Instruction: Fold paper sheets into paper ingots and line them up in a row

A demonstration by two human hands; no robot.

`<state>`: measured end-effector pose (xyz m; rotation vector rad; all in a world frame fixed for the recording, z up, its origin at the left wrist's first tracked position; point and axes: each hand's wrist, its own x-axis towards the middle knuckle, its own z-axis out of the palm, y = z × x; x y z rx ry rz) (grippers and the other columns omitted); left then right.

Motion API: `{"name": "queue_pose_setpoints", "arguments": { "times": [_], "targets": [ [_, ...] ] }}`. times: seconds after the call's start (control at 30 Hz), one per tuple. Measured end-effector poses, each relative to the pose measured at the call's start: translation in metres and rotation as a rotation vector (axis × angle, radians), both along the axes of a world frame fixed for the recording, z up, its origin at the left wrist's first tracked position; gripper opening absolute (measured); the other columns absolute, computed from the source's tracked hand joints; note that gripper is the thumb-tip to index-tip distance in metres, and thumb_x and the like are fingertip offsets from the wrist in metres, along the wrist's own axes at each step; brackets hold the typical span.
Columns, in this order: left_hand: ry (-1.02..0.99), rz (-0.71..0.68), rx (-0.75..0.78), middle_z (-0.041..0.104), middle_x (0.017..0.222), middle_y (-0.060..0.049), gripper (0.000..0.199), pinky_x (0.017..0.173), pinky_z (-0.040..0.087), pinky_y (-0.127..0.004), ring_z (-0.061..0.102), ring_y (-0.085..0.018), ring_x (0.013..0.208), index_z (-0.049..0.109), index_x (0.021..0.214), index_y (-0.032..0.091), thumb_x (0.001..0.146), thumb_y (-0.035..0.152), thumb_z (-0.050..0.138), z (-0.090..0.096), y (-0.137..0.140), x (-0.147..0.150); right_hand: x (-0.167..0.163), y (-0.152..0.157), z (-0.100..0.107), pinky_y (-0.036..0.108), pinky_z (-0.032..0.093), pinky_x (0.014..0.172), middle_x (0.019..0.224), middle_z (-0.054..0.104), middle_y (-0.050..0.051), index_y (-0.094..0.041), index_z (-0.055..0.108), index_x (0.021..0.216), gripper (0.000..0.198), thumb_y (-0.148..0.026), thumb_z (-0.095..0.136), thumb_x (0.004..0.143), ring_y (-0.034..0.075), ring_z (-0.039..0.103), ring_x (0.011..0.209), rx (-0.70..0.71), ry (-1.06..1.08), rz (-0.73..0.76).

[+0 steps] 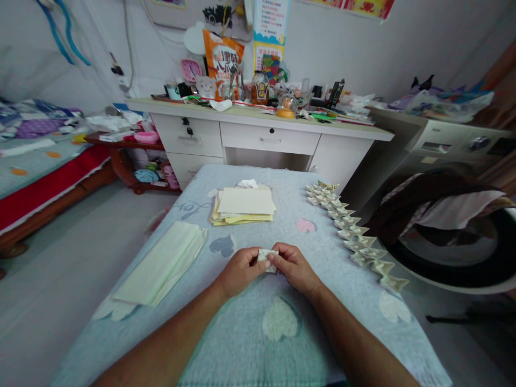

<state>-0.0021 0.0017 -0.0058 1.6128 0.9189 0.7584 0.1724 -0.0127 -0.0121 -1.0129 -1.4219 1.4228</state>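
Note:
A small folded piece of pale paper is pinched between my two hands over the middle of the cloth-covered table. My left hand grips its left side, with the thumb on the face of the paper. On the other side my right hand closes on the right edge, its thumb also pressing the front. Beyond my hands lies a stack of cream and yellow paper sheets. Long pale green sheets rest to the left. Several folded paper boats form a long row along the right side.
The table wears a light blue cloth with heart patterns. Behind it stands a white desk crowded with jars and packets. A washing machine with its door open and clothes hanging out is at the right. A bed is at the left.

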Motion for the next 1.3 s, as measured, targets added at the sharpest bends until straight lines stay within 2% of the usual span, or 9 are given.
{"name": "queue_pose_setpoints", "arguments": {
  "times": [0.23,0.43,0.83,1.07,1.3],
  "targets": [
    [0.045,0.038,0.022,0.052,0.062,0.002,0.027,0.055,0.033,-0.022,0.044,-0.011,0.06,0.063,0.077,0.013,0.078,0.039,0.06,-0.004,0.003,-0.001,-0.002,-0.002,0.003,0.021,0.028,0.051,0.056,0.041,-0.006,-0.017,0.052,0.069,0.039,-0.052,0.054,0.086,0.008,0.036,0.052,0.005,-0.059,-0.026],
    [0.053,0.034,0.05,0.043,0.063,0.004,0.021,0.054,0.03,-0.021,0.04,-0.01,0.06,0.054,0.073,0.014,0.08,0.034,0.057,-0.003,0.002,0.0,-0.002,-0.001,-0.001,0.021,0.029,0.053,0.058,0.043,-0.005,-0.016,0.055,0.07,0.036,-0.049,0.056,0.085,0.008,0.038,0.054,0.058,-0.102,-0.018],
    [0.044,0.045,0.011,0.04,0.063,0.005,0.027,0.054,0.028,-0.021,0.038,-0.009,0.059,0.053,0.074,0.015,0.082,0.041,0.058,-0.013,0.003,-0.004,-0.007,-0.004,0.001,0.021,0.029,0.052,0.059,0.041,-0.005,-0.017,0.052,0.07,0.037,-0.051,0.058,0.082,0.008,0.036,0.055,0.052,-0.084,-0.026],
    [-0.002,0.052,0.009,0.045,0.068,0.004,0.026,0.057,0.031,-0.021,0.041,-0.01,0.063,0.056,0.083,0.014,0.083,0.04,0.058,-0.017,0.004,-0.006,-0.008,-0.003,-0.002,0.021,0.029,0.053,0.06,0.042,-0.005,-0.017,0.052,0.07,0.037,-0.051,0.057,0.083,0.009,0.036,0.056,0.05,-0.063,-0.067],
    [-0.001,0.052,-0.01,0.039,0.066,0.005,0.027,0.056,0.029,-0.021,0.038,-0.01,0.061,0.051,0.076,0.015,0.082,0.04,0.058,-0.015,0.002,-0.009,-0.009,-0.003,-0.002,0.021,0.03,0.054,0.06,0.042,-0.005,-0.017,0.052,0.07,0.037,-0.052,0.058,0.082,0.009,0.037,0.056,0.056,-0.041,-0.057]
  ]
}}
